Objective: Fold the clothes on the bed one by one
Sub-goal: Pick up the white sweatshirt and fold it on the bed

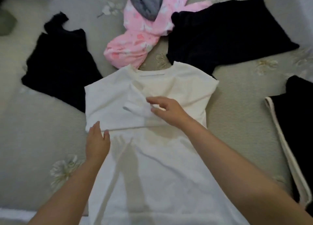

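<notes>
Head view. A white short-sleeved cotton top (pixel 149 140) is spread flat mid-bed, hem toward the near edge, one sleeve folded across the chest. The left hand (pixel 97 143) is laid on its left side, fingers straight. The right hand (pixel 166 110) is held above the folded sleeve, fingers loosely spread, nothing gripped. Black garments (pixel 61 62) and a pink patterned garment (pixel 144 33) are scattered toward the far edge of the grey floral bed (pixel 33 131).

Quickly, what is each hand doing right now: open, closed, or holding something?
Left hand: open, fingers straight, at the folded edge of the white shirt.
Right hand: open, fingers relaxed, over the shirt's chest; holds nothing.
</notes>
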Tool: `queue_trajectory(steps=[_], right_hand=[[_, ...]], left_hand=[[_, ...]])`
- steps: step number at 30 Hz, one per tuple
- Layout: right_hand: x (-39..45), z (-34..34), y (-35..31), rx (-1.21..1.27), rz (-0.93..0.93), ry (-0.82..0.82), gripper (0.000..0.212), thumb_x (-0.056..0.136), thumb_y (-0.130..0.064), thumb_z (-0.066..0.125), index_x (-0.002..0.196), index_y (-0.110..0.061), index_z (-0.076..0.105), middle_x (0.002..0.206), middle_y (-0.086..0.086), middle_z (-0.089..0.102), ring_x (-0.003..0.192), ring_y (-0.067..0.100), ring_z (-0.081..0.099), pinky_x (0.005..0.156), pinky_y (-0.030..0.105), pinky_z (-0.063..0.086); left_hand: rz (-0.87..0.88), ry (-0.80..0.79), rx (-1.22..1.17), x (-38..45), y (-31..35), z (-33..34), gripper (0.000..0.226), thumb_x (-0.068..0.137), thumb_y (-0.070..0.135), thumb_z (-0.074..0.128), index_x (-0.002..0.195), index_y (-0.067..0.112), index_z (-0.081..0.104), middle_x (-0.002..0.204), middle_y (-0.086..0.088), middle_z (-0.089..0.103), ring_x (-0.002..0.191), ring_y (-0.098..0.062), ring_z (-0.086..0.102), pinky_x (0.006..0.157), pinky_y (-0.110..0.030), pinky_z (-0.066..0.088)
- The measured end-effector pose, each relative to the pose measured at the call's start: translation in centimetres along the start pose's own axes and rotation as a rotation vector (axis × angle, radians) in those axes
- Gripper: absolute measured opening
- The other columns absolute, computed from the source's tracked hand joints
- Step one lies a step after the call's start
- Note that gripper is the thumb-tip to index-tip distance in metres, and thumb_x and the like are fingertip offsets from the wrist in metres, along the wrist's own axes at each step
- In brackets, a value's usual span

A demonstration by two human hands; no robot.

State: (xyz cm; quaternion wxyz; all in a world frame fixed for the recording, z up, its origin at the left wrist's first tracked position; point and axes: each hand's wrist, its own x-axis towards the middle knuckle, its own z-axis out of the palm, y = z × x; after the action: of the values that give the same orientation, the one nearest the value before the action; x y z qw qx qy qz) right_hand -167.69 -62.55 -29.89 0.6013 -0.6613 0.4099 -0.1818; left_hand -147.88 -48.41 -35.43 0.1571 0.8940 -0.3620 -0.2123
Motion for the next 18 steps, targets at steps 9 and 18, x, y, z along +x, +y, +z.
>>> queue_trajectory(steps=[9, 18], right_hand=[[-1.4, -2.0, 12.7, -0.899, 0.266, -0.019, 0.054, 0.088, -0.027, 0.058, 0.137, -0.013, 0.04, 0.141, 0.007, 0.042, 0.131, 0.018, 0.036, 0.105, 0.025, 0.024], [0.0, -6.4, 15.1, -1.422, 0.244, -0.094, 0.052, 0.078, -0.007, 0.062, 0.128, -0.015, 0.051, 0.109, 0.011, 0.056, 0.097, 0.03, 0.055, 0.082, 0.039, 0.039]], left_hand=[[-0.078, -0.195, -0.083, 2.7, -4.4, 4.1, 0.071, 0.088, 0.029, 0.058, 0.143, 0.004, 0.021, 0.146, -0.018, 0.03, 0.135, -0.03, 0.028, 0.106, -0.039, 0.027], [-0.014, 0.226, -0.036, 9.5, 0.2, 5.8, 0.058, 0.087, 0.024, 0.059, 0.135, -0.001, 0.037, 0.14, -0.031, 0.027, 0.129, -0.044, 0.026, 0.105, -0.051, 0.024]])
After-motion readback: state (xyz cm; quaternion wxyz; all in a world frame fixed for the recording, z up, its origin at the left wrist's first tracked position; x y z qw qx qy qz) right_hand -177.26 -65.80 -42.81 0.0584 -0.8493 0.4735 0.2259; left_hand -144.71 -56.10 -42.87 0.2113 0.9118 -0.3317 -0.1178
